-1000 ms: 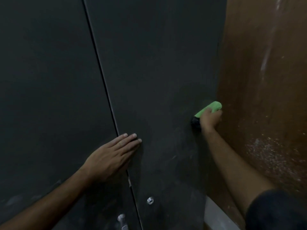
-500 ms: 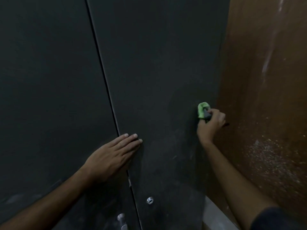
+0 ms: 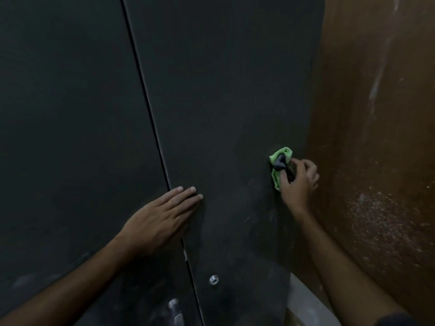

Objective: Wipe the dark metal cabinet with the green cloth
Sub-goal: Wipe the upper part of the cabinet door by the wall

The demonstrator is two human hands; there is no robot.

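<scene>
1. Right hand (image 3: 298, 182) clenched round bunched green cloth (image 3: 277, 170), pressing it on the dark metal cabinet (image 3: 235, 102) near its right edge.
2. Left hand (image 3: 162, 220) flat, fingers released, across the door seam (image 3: 150, 109).
3. Brown wall (image 3: 376, 137) adjoins right.

1 head view looks down, close against the cabinet (image 3: 223, 90)
</scene>
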